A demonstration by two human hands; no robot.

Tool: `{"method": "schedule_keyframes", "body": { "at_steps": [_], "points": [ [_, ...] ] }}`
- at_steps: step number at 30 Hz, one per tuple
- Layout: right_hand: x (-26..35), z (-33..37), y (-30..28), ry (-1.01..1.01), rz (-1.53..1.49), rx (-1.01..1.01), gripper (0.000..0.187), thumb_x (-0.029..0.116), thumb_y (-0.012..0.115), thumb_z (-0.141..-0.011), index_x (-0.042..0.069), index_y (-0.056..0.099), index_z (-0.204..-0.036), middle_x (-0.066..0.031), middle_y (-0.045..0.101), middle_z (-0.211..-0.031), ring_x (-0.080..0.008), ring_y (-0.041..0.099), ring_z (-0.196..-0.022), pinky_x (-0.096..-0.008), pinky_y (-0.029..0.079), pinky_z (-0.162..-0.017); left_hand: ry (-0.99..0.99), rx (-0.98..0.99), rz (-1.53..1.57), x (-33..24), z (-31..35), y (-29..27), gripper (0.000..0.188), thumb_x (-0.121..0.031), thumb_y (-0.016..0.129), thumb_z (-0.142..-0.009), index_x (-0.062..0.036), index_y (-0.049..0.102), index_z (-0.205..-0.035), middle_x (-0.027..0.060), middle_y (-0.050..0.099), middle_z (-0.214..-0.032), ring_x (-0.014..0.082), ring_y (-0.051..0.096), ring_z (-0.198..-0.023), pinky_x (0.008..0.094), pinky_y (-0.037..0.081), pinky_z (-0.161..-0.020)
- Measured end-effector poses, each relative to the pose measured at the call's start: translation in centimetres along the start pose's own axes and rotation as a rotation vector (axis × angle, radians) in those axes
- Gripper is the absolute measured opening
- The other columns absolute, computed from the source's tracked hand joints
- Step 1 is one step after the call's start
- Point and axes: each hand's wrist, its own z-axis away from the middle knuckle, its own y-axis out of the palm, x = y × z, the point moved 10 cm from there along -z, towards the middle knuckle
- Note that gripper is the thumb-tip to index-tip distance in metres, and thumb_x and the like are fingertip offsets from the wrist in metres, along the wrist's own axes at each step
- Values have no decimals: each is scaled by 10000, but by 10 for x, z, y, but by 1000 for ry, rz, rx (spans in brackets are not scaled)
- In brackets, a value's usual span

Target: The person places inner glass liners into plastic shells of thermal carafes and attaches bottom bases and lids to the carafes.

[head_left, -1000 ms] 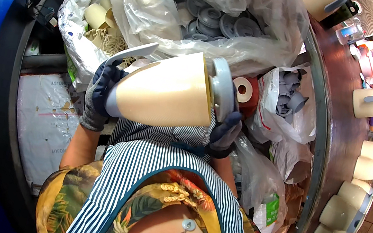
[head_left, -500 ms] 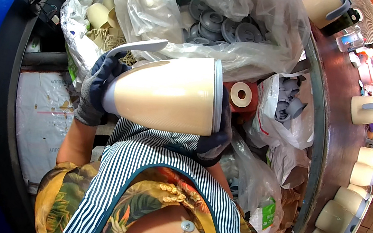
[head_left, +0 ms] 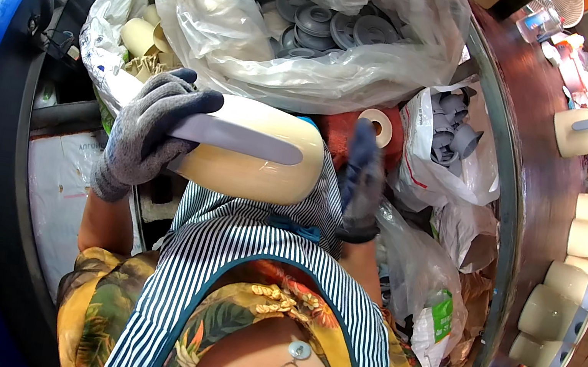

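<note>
Cream jug [head_left: 264, 178], grey handle [head_left: 254, 143] uppermost: on my feed, left hand [head_left: 156, 125] grasps its left end, right hand [head_left: 365, 184] is released, apart; I advise firm, level support.

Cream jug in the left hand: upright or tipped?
Tipped on its side: the jug lies lengthwise across the downward view, its grey handle facing the camera, the left hand holding one end.
</note>
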Motion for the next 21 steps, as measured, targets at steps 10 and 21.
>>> {"method": "schedule_keyframes", "body": {
  "at_steps": [10,21],
  "points": [
    [183,38,-43,-712,825,-419,337,342,731,-797,60,559,-867,-49,574,-849,-196,557,-763,-339,469,-668,255,-176,77,-64,-74,7,913,-572,671,-777,73,415,-1371,257,492,-1331,381,460,-1267,498,276,-1101],
    [386,79,-371,-449,1293,-1218,880,458,697,-842,-55,294,-1433,-186,540,-1260,-251,588,-1002,-322,468,-868,29,111,280,-30,-33,104,465,-144,525,-931,67,460,-1341,217,507,-1366,324,434,-1319,435,265,-1122]
  ]
}}
